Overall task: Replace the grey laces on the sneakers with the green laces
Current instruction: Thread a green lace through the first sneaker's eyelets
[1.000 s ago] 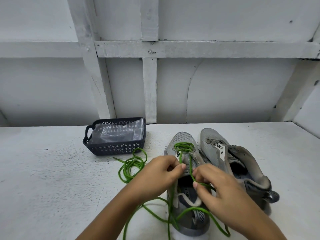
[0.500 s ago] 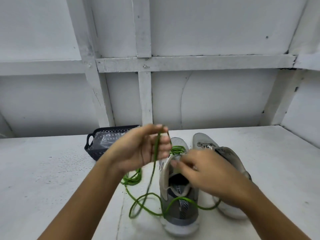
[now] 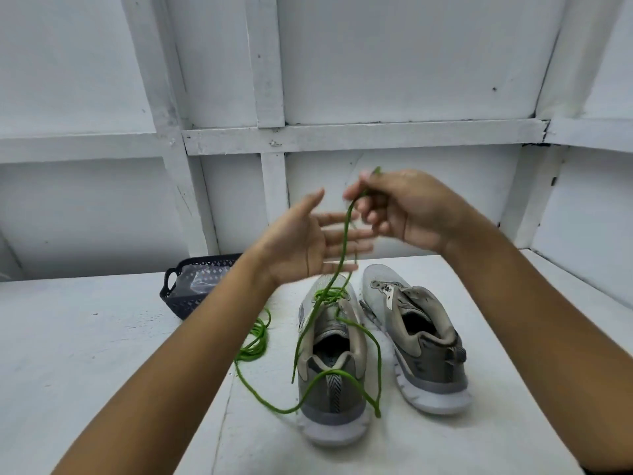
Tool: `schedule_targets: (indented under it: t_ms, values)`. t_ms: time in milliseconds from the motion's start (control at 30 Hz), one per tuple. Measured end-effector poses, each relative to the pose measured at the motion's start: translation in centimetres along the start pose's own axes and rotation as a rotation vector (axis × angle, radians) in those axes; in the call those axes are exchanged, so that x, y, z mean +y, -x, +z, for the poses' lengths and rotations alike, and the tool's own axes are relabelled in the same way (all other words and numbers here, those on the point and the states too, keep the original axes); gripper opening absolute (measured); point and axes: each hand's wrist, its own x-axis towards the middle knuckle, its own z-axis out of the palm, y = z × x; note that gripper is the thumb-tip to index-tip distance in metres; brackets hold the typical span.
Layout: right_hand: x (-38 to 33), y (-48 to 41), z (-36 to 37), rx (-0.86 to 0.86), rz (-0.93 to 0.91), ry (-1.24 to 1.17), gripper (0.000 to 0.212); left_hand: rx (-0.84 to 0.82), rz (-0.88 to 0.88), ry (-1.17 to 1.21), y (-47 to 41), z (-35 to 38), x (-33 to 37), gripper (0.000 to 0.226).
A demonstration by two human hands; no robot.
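Two grey sneakers stand side by side on the white table, toes pointing away from me. The left sneaker [image 3: 330, 361] has a green lace [image 3: 344, 248] threaded through its front eyelets, and loose loops of it hang over the heel. The right sneaker [image 3: 416, 344] has no lace. My right hand [image 3: 407, 209] is raised above the shoes and pinches the upper end of the green lace. My left hand [image 3: 313, 240] is beside it, blurred, palm up with fingers straight, the lace running past them. A second green lace [image 3: 255, 341] lies bundled on the table left of the shoes.
A dark plastic basket [image 3: 186, 286] holding a clear plastic bag stands at the back left of the table [image 3: 85, 354], partly behind my left forearm. A white framed wall rises right behind the table.
The lace passed from my left hand to my right, which rose from the sneaker and pulled the lace upward. My left hand opened its fingers. The view tilted up.
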Motion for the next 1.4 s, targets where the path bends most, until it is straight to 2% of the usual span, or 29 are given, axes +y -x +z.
schedule_targets:
  t_ms: [67, 167, 200, 300, 400, 467, 667, 733, 800, 867, 967, 1033, 1100, 1133, 1167, 1400]
  values:
    - [-0.4, -1.2, -1.5, 0.138, -0.005, -0.119, 0.034, -0.091, -0.063, -0.099, 0.4, 0.0, -1.6, 0.051]
    - [0.5, -2.8, -3.3, 0.273, 0.038, -0.272, 0.035, -0.095, -0.007, -0.111, 0.6, 0.4, -2.2, 0.028]
    - [1.1, -3.2, -3.8, 0.27, 0.077, -0.333, 0.037, -0.054, 0.016, -0.072, 0.3, 0.6, -2.0, 0.023]
    - [4.1, -3.1, -4.0, 0.154, 0.249, -0.396, 0.048, 0.093, 0.088, 0.106, -1.0, 0.6, -0.9, 0.026]
    - [6.6, -1.8, -2.7, -0.034, 0.394, -0.315, 0.045, 0.152, 0.135, 0.233, -2.2, 0.4, 0.1, 0.026]
    - [7.6, -1.1, -1.7, -0.123, 0.415, -0.211, 0.042, 0.189, 0.138, 0.243, -2.9, 0.3, 0.5, 0.026]
    - [9.2, 0.1, -0.3, -0.067, 0.232, 0.179, 0.017, 0.307, 0.151, 0.241, -4.3, 0.5, 0.6, 0.028]
    - [9.7, 0.3, -0.2, 0.028, 0.188, 0.225, 0.017, 0.371, 0.083, 0.018, -4.3, 0.1, 0.3, 0.04]
    - [10.2, 0.2, -0.3, 0.178, 0.143, 0.193, 0.021, 0.489, -0.029, -0.442, -4.0, -0.2, -0.5, 0.06]
    - [10.6, 0.0, -0.5, 0.32, 0.118, 0.104, 0.026, 0.584, -0.061, -0.87, -3.4, -0.4, -1.6, 0.063]
    - [11.0, -0.4, -0.8, 0.429, 0.109, 0.046, 0.026, 0.532, -0.142, -1.259, -2.7, -1.0, -3.9, 0.053]
    - [11.3, -0.6, -0.8, 0.449, 0.099, 0.048, 0.021, 0.456, -0.263, -1.351, -2.7, -1.1, -5.3, 0.054]
    - [11.9, -0.9, -0.8, 0.452, 0.096, 0.054, 0.014, 0.418, -0.323, -1.312, -2.8, -1.2, -6.4, 0.051]
    - [12.3, -1.0, -0.7, 0.458, 0.098, 0.066, 0.013, 0.408, -0.317, -1.232, -2.8, -1.3, -6.7, 0.042]
    - [12.6, -1.1, -0.6, 0.462, 0.1, 0.081, 0.013, 0.415, -0.304, -1.114, -2.7, -1.3, -6.9, 0.032]
    - [15.3, -2.1, -0.2, 0.504, 0.109, 0.306, 0.014, 0.525, -0.275, -0.437, -2.5, -3.4, -9.6, 0.016]
